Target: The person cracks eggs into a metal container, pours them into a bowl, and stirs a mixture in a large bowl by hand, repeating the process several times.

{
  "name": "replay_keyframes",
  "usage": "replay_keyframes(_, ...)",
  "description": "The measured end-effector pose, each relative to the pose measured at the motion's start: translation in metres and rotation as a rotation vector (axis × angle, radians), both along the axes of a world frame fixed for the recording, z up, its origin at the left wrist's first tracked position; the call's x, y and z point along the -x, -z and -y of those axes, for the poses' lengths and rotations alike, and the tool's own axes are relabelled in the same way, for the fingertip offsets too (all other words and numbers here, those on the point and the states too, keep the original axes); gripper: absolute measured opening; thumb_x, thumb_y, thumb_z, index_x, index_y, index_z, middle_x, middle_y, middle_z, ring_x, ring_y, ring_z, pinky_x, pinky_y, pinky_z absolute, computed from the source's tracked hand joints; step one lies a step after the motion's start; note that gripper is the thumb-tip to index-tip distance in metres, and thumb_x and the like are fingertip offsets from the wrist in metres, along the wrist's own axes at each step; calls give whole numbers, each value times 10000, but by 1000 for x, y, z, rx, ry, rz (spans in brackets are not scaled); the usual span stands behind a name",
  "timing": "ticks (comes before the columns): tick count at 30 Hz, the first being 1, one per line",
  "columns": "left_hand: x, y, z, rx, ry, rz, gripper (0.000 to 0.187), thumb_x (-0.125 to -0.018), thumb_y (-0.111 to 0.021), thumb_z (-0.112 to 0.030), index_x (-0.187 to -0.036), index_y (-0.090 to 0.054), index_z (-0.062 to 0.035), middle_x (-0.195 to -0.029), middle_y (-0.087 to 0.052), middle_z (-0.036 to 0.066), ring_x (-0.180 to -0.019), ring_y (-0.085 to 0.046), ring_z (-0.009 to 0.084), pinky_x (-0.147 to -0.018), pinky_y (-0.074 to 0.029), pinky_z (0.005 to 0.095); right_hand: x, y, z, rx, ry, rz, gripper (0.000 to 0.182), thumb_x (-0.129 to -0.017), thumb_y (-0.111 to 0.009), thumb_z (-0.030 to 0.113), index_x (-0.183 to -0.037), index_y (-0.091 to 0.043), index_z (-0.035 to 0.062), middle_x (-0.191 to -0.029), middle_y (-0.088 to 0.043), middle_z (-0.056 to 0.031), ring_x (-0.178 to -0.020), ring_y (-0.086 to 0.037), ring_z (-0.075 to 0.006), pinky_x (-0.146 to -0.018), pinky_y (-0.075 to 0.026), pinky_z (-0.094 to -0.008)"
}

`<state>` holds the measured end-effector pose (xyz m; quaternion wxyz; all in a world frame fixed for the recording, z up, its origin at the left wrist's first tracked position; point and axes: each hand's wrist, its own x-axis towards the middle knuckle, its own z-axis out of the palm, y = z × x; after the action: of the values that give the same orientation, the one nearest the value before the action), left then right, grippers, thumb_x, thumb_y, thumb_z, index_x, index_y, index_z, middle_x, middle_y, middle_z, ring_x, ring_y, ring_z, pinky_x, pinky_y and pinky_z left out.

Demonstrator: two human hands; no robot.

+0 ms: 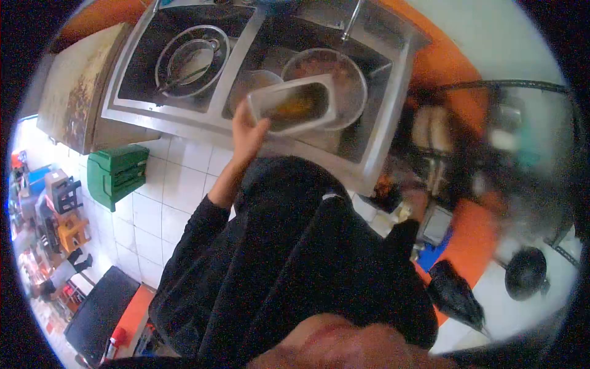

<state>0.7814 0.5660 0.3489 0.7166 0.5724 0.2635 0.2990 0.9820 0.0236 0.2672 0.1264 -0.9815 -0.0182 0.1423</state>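
My left hand [250, 132] is closed on the near left edge of a rectangular metal pan [326, 92], which is held tilted over the right sink basin. Something yellow and dark shows inside the pan; I cannot make out what it is. Beneath and behind the pan, a large round bowl [361, 86] with reddish-brown contents sits in the basin, and a smaller round bowl [261, 77] is partly hidden beside it. My right hand [418, 203] reaches out to the right among cluttered, blurred things, beside a small pale object [402, 213]. Its fingers are smeared by motion.
The steel double sink [230, 80] has a round basin-like vessel [195, 60] in its left side. A tap [351, 21] rises at the back. A stained box-like cabinet [77, 86] and a green crate [117, 175] stand left. A black wok [526, 273] lies far right.
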Motion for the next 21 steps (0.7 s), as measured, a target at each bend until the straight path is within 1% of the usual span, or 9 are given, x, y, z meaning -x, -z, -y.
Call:
replay_keyframes(5,10,-8,-25,-576,-123,-103,433,-626,-603,27,-1058,-576,11,-1227,-512,169,-1161,-474,293,-966,-369,356,-26,21,-83,-332,-100,345,171,-809,-617,216,-869,-646,59,-796,-654,-99,-713,-628,-205,-650,-483,-320)
replay_keyframes(7,12,-8,-32,-1213,-223,-284,149,-650,-616,53,-756,-556,-31,-1258,-504,115,-1033,-565,209,-680,-505,255,-46,2,-166,-509,-58,309,171,-793,-655,223,-862,-657,67,-798,-662,-116,-734,-637,-224,-653,-481,-327)
replay_keyframes(9,15,12,-41,-1261,-224,-235,185,-662,-636,34,-616,-469,-30,-1274,-488,127,-971,-590,224,-637,-507,262,-58,16,-229,-506,-221,326,205,-795,-646,253,-827,-651,50,-790,-655,-130,-706,-628,-269,-647,-478,-347)
replay_keyframes(12,17,23,-49,-1231,-189,-385,110,-701,-623,35,-777,-571,-26,-1277,-463,172,-893,-608,221,-606,-512,265,-63,49,-311,-566,-386,162,212,-798,-610,229,-774,-631,20,-736,-638,-151,-677,-606,-318,-643,-474,-385)
replay_keyframes(14,17,24,-55,-1312,-169,-472,129,-694,-625,51,-786,-573,-23,-1284,-443,208,-778,-616,204,-521,-493,217,-77,112,-343,-440,-541,-208,243,-819,-581,165,-1044,-621,82,-991,-628,-141,-912,-593,-303,-811,-454,-372)
replay_keyframes(15,13,21,-57,-1325,-173,-488,129,-694,-625,51,-786,-573,-23,-1284,-443,208,-778,-616,204,-521,-493,217,-72,138,-350,-456,-550,-218,243,-819,-581,165,-1044,-621,82,-991,-628,-141,-912,-593,-303,-811,-454,-372)
replay_keyframes(17,-1,16,-58,-1262,-330,-142,150,-676,-638,50,-798,-576,-13,-1289,-425,244,-812,-625,235,-553,-507,229,-67,187,-362,-319,-770,-139,328,-831,-562,153,-1154,-568,97,-1096,-591,-141,-997,-553,-324,-856,-435,-392)
replay_keyframes(19,6,20,-61,-1333,-374,-336,197,-646,-643,58,-819,-582,-12,-1311,-400,254,-948,-605,273,-584,-511,219,-62,249,-358,-295,-889,-75,341,-827,-534,168,-1160,-557,95,-1176,-537,-151,-1003,-547,-337,-840,-449,-412)
replay_keyframes(21,4,23,-58,-1090,-517,-410,198,-636,-634,55,-823,-582,13,-1332,-383,243,-1125,-512,313,-693,-521,277,-52,265,-365,-269,-1014,-19,355,-824,-506,183,-1165,-546,93,-1256,-483,-160,-1009,-542,-350,-824,-464,-431)
